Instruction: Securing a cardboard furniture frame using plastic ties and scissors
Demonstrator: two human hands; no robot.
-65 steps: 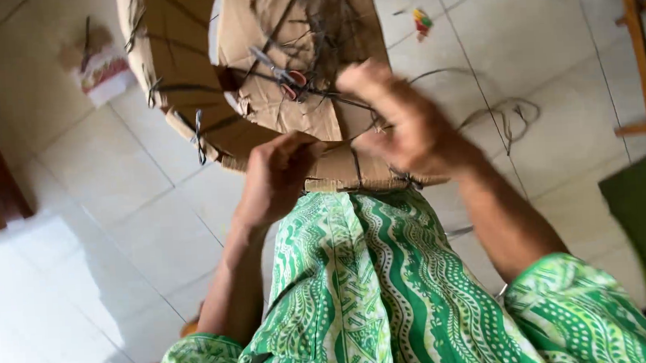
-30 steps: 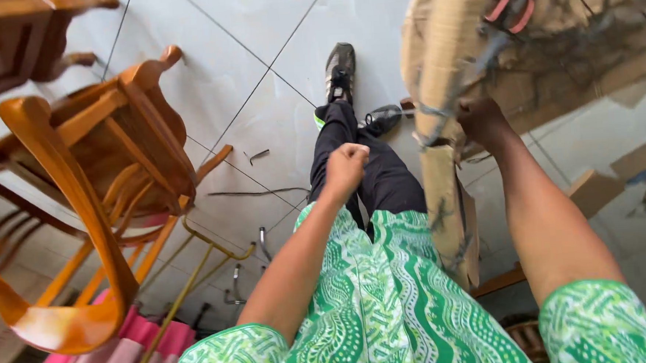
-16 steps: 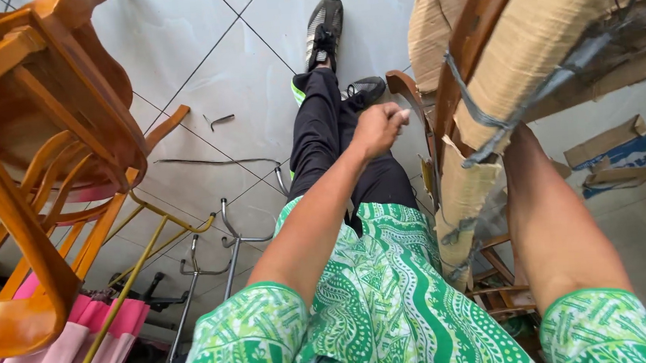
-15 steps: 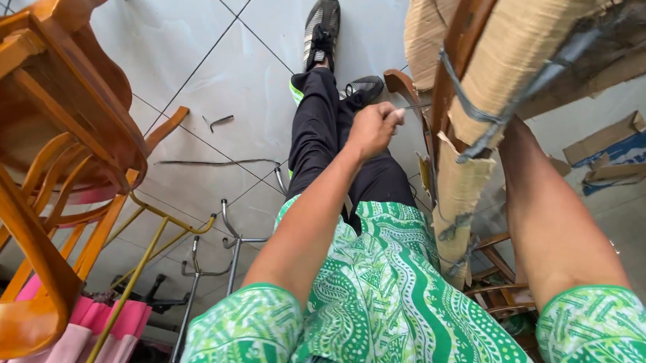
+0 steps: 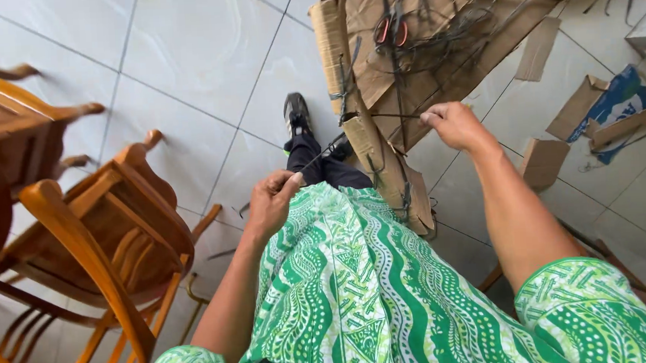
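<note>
Half a second back the left hand (image 5: 272, 202) was a closed fist over the dark trouser leg and the right arm reached in behind the wrapped piece. Now both hands are out in front with dark cord (image 5: 320, 154) in them. The left hand pinches one strand between thumb and forefinger, and it runs up to the near edge of the cardboard-wrapped bundle (image 5: 361, 139). The right hand (image 5: 456, 123) is closed tight around another strand, pulled straight across the bundle's face. The cord looks drawn taut on both sides, so the binding seems to be under pull rather than slack. I cannot tell whether the two strands are one length.

The bundle stands on the tiled floor (image 5: 184, 71), just beyond the person's knees and leaning against the right leg.

I count:
- One pair of scissors (image 5: 392, 29) with orange handles, lying on the bundle's far part among loose cord.
- Two wooden chairs at the floor's left edge, the nearer one (image 5: 112, 237) and another (image 5: 4, 139) behind it.
- Two dark shoes (image 5: 296, 113) at the bundle's near edge.
- At least three loose cardboard scraps (image 5: 542, 164) towards the floor's right edge, one beside a blue sheet (image 5: 617, 103).
</note>
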